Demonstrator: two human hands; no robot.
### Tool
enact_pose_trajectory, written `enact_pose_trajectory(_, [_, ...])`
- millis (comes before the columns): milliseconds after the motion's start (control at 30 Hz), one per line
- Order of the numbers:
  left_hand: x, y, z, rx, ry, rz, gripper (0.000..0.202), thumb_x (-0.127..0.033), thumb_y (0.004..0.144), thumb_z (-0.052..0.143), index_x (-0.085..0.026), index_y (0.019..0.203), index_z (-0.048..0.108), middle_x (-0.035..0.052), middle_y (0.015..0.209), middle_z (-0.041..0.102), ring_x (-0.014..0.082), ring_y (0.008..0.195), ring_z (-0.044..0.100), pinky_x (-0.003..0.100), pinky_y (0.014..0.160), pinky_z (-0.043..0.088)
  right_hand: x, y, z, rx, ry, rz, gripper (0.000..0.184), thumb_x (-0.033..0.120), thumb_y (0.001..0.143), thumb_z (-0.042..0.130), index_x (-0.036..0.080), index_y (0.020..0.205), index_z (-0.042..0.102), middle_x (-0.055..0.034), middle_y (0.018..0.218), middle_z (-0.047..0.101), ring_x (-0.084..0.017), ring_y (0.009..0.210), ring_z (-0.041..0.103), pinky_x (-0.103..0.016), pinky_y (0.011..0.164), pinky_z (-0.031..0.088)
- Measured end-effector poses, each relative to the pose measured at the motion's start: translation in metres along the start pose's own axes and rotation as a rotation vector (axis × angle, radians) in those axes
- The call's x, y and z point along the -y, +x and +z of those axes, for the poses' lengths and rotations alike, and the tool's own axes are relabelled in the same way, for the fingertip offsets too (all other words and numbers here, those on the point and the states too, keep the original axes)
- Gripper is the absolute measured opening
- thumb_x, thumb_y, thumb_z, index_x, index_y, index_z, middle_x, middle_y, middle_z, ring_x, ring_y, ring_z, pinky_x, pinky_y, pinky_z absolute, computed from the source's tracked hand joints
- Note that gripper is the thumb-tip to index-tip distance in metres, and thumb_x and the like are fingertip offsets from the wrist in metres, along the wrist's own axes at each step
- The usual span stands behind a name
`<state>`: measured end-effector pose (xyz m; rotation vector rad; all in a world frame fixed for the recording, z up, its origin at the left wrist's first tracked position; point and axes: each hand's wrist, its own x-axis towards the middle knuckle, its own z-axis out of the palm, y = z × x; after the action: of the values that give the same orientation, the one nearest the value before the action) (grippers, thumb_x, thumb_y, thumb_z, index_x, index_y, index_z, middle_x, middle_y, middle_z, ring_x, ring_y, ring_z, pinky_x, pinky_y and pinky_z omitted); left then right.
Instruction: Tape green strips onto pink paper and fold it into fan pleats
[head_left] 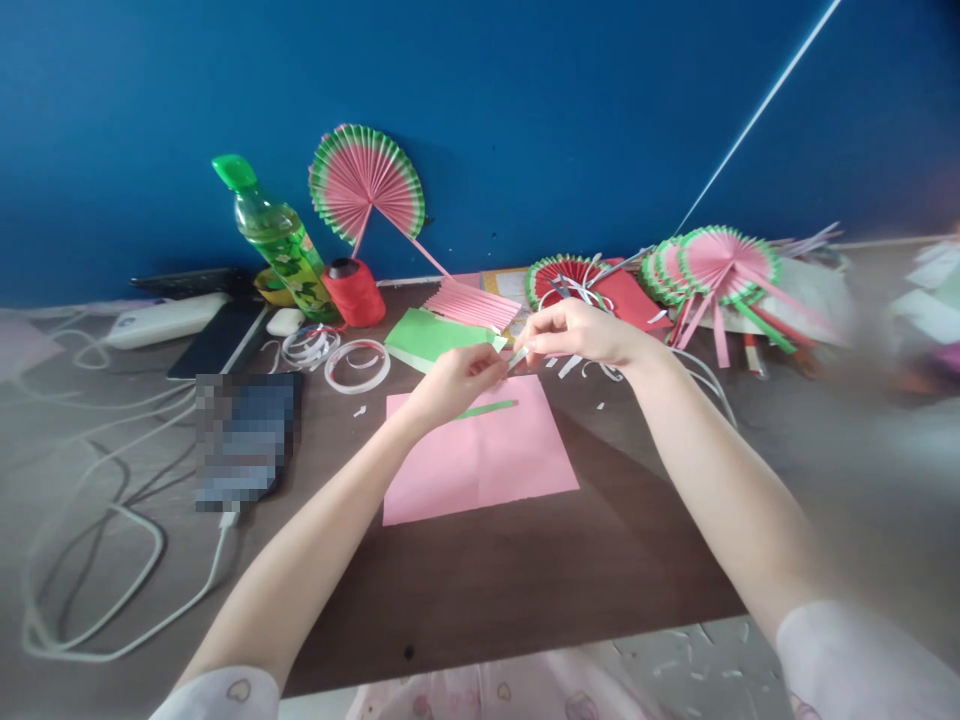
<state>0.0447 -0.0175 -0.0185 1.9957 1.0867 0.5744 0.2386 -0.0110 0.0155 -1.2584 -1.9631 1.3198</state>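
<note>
My left hand (466, 378) and my right hand (574, 332) meet above the table, each closed in a pinch. Between their fingertips runs a small whitish strip (517, 358), both hands gripping it; its material is hard to make out. Below them lies a pink paper sheet (480, 470) with a crease down its middle. A narrow green strip (491, 408) rests across the sheet's upper part, partly hidden by my left hand. Just behind my left hand is a green paper sheet (424, 338). Pleated pink paper (476, 302) lies beyond my hands.
A finished-looking pink and green fan (367, 185) leans on the blue wall. Left stand a tilted drink bottle (281, 245), a red thread spool (356, 292), a tape roll (358, 366) and a cabled phone (247, 440). More fans (724, 265) and scissors (562, 287) lie right.
</note>
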Motion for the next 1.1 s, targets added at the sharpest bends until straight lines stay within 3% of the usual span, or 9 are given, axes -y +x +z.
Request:
enact_pose_trajectory(400, [0.000, 0.000, 0.000, -0.037, 0.015, -0.013, 0.025, -0.036, 0.081, 0.045, -0.017, 0.066, 0.052, -0.0011, 0.065, 0.057, 0.0110, 0.061, 0.048, 0.023, 0.060, 0.036, -0.005, 0.001, -0.001, 0.001, 0.204, 0.013, 0.008, 0.021, 0.071, 0.062, 0.014, 0.067, 0.064, -0.0031, 0.072, 0.070, -0.015, 0.072, 0.067, -0.029, 0.073, 0.052])
enact_pose_trajectory(567, [-0.001, 0.000, -0.001, -0.064, 0.008, -0.021, 0.023, -0.033, 0.081, 0.044, -0.017, 0.067, 0.053, -0.0017, 0.064, 0.056, 0.0103, 0.060, 0.047, 0.022, 0.059, 0.035, -0.011, 0.002, -0.004, -0.027, 0.283, -0.047, 0.020, 0.034, 0.075, 0.064, 0.014, 0.072, 0.064, -0.0064, 0.076, 0.071, -0.018, 0.075, 0.067, -0.032, 0.076, 0.052])
enact_pose_trajectory(667, [0.000, 0.000, 0.000, -0.065, 0.010, -0.027, 0.024, -0.033, 0.081, 0.044, -0.016, 0.067, 0.053, -0.0020, 0.063, 0.054, 0.0103, 0.060, 0.046, 0.022, 0.058, 0.034, -0.009, 0.003, 0.000, -0.002, 0.231, 0.007, 0.028, 0.042, 0.074, 0.064, 0.014, 0.076, 0.064, -0.0070, 0.078, 0.071, -0.017, 0.078, 0.066, -0.031, 0.075, 0.052])
enact_pose_trajectory(900, [0.000, 0.001, 0.001, -0.082, -0.036, -0.059, 0.026, -0.037, 0.080, 0.047, -0.016, 0.067, 0.055, -0.0026, 0.062, 0.053, 0.0096, 0.059, 0.043, 0.022, 0.056, 0.032, -0.010, 0.008, 0.011, -0.007, 0.084, -0.017, 0.012, 0.027, 0.072, 0.066, 0.016, 0.077, 0.065, -0.0019, 0.069, 0.069, -0.014, 0.066, 0.065, -0.025, 0.064, 0.052])
enact_pose_trajectory(1100, [0.009, 0.007, 0.002, -0.027, -0.191, -0.141, 0.025, -0.037, 0.077, 0.050, -0.014, 0.073, 0.059, -0.0004, 0.065, 0.057, 0.0109, 0.063, 0.050, 0.024, 0.064, 0.038, -0.015, 0.009, 0.009, -0.040, 0.075, -0.009, 0.015, 0.030, 0.069, 0.069, 0.016, 0.071, 0.065, -0.0029, 0.069, 0.069, -0.014, 0.064, 0.065, -0.026, 0.062, 0.053])
